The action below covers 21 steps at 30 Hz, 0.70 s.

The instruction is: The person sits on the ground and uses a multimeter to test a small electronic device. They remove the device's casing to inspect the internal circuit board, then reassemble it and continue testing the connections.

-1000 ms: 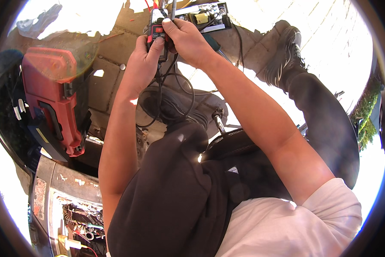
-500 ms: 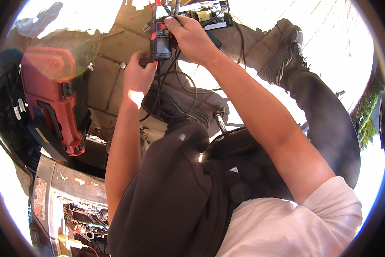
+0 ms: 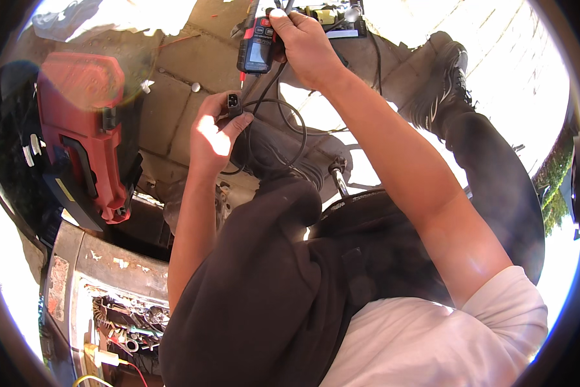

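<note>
- Left hand point(image 3: 211, 137): grip clamped on a small black rectangular plastic connector point(image 3: 234, 101), thumb to the right, fingers to the left; the connector's end face with its contacts is turned upward.
- Right hand point(image 3: 310, 53): grip clamped on a black-and-red handheld tester point(image 3: 258, 46) with small screen and buttons; thumb on its upper part, most fingers hidden.
- Tester: at the upper middle of the view, above the left hand, its screen lit pale.
- Red-sleeved slim metal probe point(image 3: 243, 76): at the tester's lower end, directed toward the connector; contact between the two cannot be told.
- Black looped cable point(image 3: 303, 127): hanging to the right of the left hand.
- Open-framed electronic unit with yellow component point(image 3: 332, 18): beyond the right hand, partly cut off by the upper edge.
- Brown paving slabs point(image 3: 164, 119): beneath, partly sunlit.
- Small round white cap point(image 3: 196, 87): on the slabs, left of the tester.
- Red hard plastic case with black handle point(image 3: 83, 84): to the left.
- Worn metal housing point(image 3: 119, 267): lower left, its opening filled with small metal parts and wires.
- Pale yellow connector with red wire point(image 3: 106, 355): beside that opening.
- Black laced shoe point(image 3: 456, 71): upper right, on the person's foot.
- Bright metal rod point(image 3: 338, 177): near the knees.
</note>
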### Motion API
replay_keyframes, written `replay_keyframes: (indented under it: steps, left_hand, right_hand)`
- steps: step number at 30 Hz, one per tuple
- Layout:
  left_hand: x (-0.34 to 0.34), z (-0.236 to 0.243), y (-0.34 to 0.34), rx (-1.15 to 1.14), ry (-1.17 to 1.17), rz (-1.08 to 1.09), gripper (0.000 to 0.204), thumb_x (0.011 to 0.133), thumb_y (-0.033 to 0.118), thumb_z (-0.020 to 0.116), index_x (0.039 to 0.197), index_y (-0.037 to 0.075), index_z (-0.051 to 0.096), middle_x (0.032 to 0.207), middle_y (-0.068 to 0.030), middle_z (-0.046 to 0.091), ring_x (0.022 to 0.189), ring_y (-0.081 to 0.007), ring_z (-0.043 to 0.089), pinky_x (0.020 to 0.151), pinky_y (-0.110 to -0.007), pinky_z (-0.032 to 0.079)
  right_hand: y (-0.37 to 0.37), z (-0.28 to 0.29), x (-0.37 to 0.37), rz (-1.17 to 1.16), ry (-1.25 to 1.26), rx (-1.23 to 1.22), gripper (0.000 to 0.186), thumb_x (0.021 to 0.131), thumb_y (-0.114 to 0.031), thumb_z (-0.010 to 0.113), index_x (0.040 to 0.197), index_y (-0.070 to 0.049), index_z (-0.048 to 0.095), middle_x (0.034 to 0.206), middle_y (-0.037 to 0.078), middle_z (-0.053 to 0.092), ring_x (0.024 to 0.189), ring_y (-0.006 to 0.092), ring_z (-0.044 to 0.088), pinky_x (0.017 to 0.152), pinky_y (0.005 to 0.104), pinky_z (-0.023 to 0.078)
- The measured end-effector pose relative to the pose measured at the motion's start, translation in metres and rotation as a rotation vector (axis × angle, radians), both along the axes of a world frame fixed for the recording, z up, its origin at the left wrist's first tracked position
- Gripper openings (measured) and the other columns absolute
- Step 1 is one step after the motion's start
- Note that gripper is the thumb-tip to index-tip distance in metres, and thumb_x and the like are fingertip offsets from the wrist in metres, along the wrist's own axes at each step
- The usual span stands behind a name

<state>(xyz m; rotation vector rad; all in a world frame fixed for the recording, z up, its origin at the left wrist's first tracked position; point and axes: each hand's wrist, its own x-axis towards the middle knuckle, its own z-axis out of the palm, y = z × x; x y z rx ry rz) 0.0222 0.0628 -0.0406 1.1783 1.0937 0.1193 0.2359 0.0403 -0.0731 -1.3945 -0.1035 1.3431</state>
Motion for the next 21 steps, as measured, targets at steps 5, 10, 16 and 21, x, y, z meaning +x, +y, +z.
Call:
replay_keyframes:
  steps: [5, 10, 16, 21]
  left_hand:
    - [0.012, -0.004, -0.004, 0.002, -0.041, -0.013, 0.045, 0.079, -0.003, 0.074, 0.122, -0.001, 0.060, 0.097, -0.0022, 0.056, 0.084, -0.0113, 0.055, 0.075, -0.025, 0.049]
    - [0.015, -0.002, -0.001, 0.019, 0.003, -0.046, 0.054, 0.078, -0.002, 0.075, 0.129, 0.001, 0.058, 0.098, -0.0015, 0.057, 0.082, -0.0106, 0.054, 0.074, -0.025, 0.048]
    - [0.015, -0.003, -0.003, -0.032, 0.040, -0.020, 0.056, 0.077, -0.001, 0.076, 0.131, 0.002, 0.058, 0.102, -0.0006, 0.059, 0.083, -0.0098, 0.055, 0.074, -0.025, 0.048]
    - [0.017, -0.005, -0.001, -0.047, 0.035, -0.019, 0.057, 0.077, 0.000, 0.077, 0.131, 0.002, 0.058, 0.103, -0.0009, 0.059, 0.084, -0.0100, 0.055, 0.075, -0.025, 0.049]
  right_hand:
    - [-0.001, -0.007, -0.002, -0.026, 0.029, -0.014, 0.028, 0.100, -0.025, 0.052, 0.094, 0.001, 0.062, 0.074, -0.002, 0.056, 0.061, 0.0053, 0.045, 0.054, 0.0245, 0.039]
    - [-0.001, -0.008, -0.001, -0.018, -0.029, 0.002, 0.027, 0.099, -0.023, 0.053, 0.096, 0.002, 0.062, 0.075, -0.001, 0.056, 0.063, 0.0055, 0.046, 0.056, 0.0245, 0.039]
    - [0.000, -0.004, -0.002, 0.015, -0.072, 0.015, 0.030, 0.100, -0.025, 0.052, 0.101, 0.003, 0.063, 0.077, 0.000, 0.059, 0.066, 0.0065, 0.048, 0.059, 0.0251, 0.041]
    - [-0.003, 0.004, 0.001, 0.086, -0.136, -0.062, 0.032, 0.100, -0.026, 0.052, 0.101, 0.003, 0.064, 0.079, 0.000, 0.060, 0.068, 0.0070, 0.049, 0.061, 0.0262, 0.042]
